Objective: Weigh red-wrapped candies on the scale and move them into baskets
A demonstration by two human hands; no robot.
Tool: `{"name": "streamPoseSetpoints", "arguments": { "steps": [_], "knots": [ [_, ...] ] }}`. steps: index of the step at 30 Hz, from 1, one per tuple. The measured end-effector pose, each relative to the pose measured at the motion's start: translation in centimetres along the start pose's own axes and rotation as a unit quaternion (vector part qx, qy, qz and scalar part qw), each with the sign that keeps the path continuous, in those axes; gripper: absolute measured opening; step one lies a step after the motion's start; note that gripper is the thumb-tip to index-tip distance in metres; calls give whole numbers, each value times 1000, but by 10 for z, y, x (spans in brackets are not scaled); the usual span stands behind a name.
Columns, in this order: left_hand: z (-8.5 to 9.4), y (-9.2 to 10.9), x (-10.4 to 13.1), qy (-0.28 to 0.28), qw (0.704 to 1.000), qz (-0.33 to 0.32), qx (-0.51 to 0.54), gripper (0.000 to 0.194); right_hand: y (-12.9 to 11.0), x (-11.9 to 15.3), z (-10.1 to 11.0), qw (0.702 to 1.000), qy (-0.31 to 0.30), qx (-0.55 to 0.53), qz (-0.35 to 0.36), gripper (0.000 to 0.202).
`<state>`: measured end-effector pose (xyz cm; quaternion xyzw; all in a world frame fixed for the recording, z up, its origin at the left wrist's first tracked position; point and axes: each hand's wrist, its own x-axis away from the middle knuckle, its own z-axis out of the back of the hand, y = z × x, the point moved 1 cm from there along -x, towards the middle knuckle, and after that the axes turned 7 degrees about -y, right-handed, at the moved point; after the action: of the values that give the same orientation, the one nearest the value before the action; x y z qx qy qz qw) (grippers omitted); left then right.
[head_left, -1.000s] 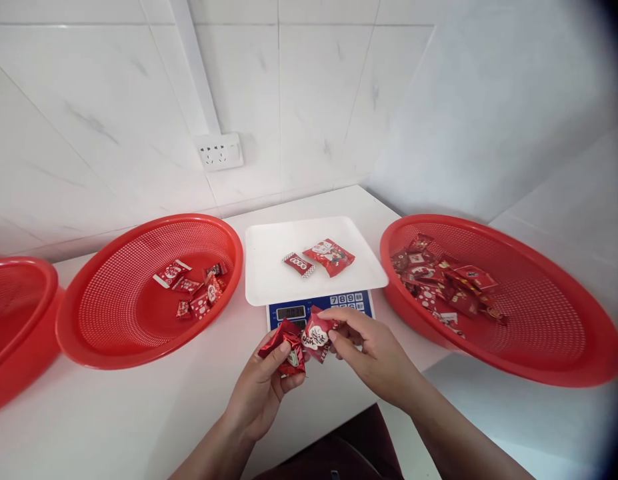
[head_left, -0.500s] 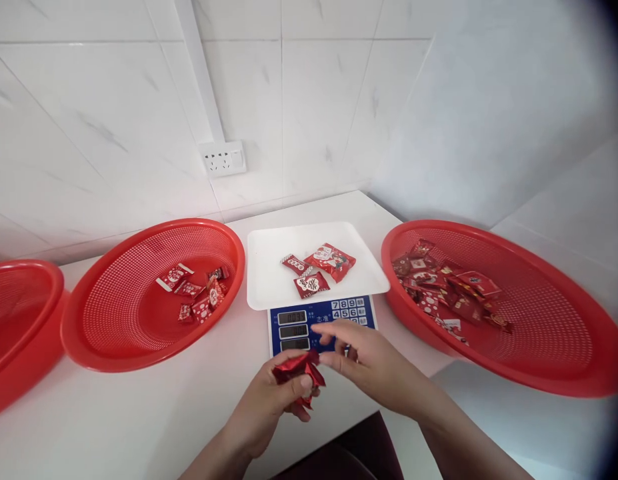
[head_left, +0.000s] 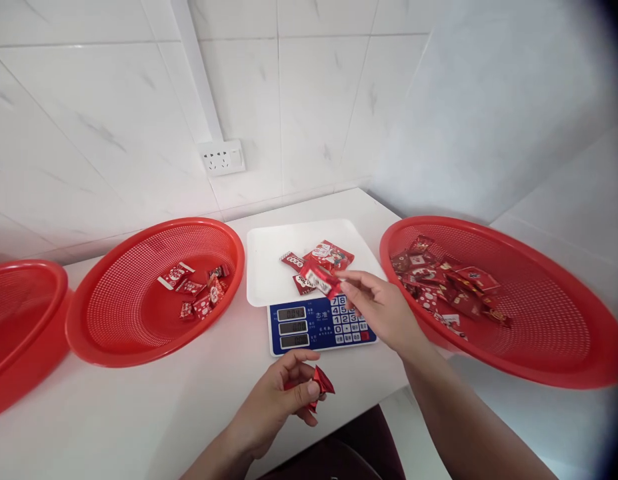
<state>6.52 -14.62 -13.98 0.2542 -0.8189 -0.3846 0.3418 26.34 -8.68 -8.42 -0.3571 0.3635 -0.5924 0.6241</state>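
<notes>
My right hand [head_left: 376, 303] pinches the end of a red-wrapped snack packet [head_left: 323, 280] over the near part of the white scale tray [head_left: 266, 267]. Several red packets lie on that tray: a larger square one [head_left: 331, 253], a small one [head_left: 291, 260] and another [head_left: 301, 285] partly covered by the held packet. Close to my body, just in front of the scale's blue keypad panel [head_left: 321, 327], my left hand [head_left: 283, 393] is closed around shiny red wrapped packets [head_left: 323, 381]. Its fingers hide how many there are.
A red mesh basket [head_left: 109, 353] with several packets stands left of the scale, and another red basket [head_left: 33, 273] is at the far left edge. On the right, a large red basket [head_left: 553, 287] holds a pile of red packets. A wall socket [head_left: 222, 158] is behind.
My right hand has moved from beside my left hand up to the tray, carrying a packet. My left hand has stayed near the front with fewer packets showing in it.
</notes>
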Motion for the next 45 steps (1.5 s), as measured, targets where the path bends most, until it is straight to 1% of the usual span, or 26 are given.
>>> {"name": "streamPoseSetpoints", "arguments": {
  "steps": [1, 2, 3, 4, 6, 8, 9, 10, 11, 13, 16, 19, 22, 24, 26, 28, 30, 32, 34, 37, 39, 41, 43, 45],
  "knots": [
    [0, 0, 1, 2, 1000, 2, 2, 45, 2, -2, 0, 1000, 19, 16, -3, 36],
    [-1, 0, 2, 4, 1000, 3, 4, 45, 4, -2, -2, 999, 20, 34, -4, 40],
    [-1, 0, 3, 6, 1000, 5, 6, 46, 6, 1, -4, 999, 5, 49, -4, 42],
    [-1, -1, 3, 8, 1000, 7, 6, 48, 8, 6, -7, 998, -28, 54, -6, 42],
    [-2, -2, 3, 15, 1000, 8, 1, 51, 10, 22, -13, 990, -139, 36, -7, 39],
    [-3, -3, 2, 14, 1000, 9, -5, 49, 10, 41, -17, 964, -265, 6, 9, 41],
    [-4, -3, 2, 10, 1000, 9, -5, 46, 10, 50, -18, 950, -312, -7, 19, 44],
    [-4, -4, 1, 2, 1000, 12, -3, 44, 11, 58, -18, 939, -344, -16, 26, 49],
    [-5, -4, 0, -8, 1000, 16, 1, 43, 11, 65, -18, 932, -360, -22, 30, 53],
    [-7, -6, -1, -30, 999, 29, 7, 44, 14, 74, -15, 931, -364, -25, 20, 55],
    [-10, -9, -4, -50, 998, 45, 0, 48, 19, 80, -11, 937, -348, -18, -3, 48],
    [-14, -10, -5, -55, 997, 50, -2, 49, 20, 81, -9, 944, -329, 1, -13, 33],
    [-14, -9, -5, -50, 998, 49, 2, 46, 18, 77, -6, 949, -313, 18, -6, 17],
    [-13, -8, -3, -39, 998, 42, -2, 43, 16, 73, -2, 960, -280, 24, 2, 15],
    [-11, -7, -1, -22, 999, 34, -8, 41, 15, 65, 3, 977, -209, 38, 5, 18],
    [-9, -7, 1, -8, 999, 30, -13, 40, 15, 54, 9, 992, -108, 70, 1, 21],
    [-7, -7, 2, -1, 1000, 27, -16, 40, 14, 39, 13, 994, -10, 111, -1, 21],
    [-7, -8, 3, -3, 999, 26, -20, 39, 11, 23, 14, 988, 49, 143, 12, 20],
    [-7, -9, 3, -7, 999, 25, -24, 39, 8, 5, 10, 983, 63, 167, 32, 19],
    [-6, -10, 5, -11, 999, 24, -30, 38, 5, -21, 2, 976, 50, 206, 48, 19],
    [-5, -9, 6, -10, 999, 23, -31, 39, 5, -33, -2, 970, 57, 228, 60, 21],
    [-4, -8, 7, -6, 999, 20, -26, 39, 6, -38, -4, 965, 86, 234, 77, 23],
    [-2, -7, 9, 0, 1000, 13, -20, 38, 6, -35, -2, 965, 112, 221, 85, 25],
    [0, -7, 9, 2, 1000, 4, -14, 36, 6, -27, 2, 970, 113, 201, 76, 24]
  ]
}}
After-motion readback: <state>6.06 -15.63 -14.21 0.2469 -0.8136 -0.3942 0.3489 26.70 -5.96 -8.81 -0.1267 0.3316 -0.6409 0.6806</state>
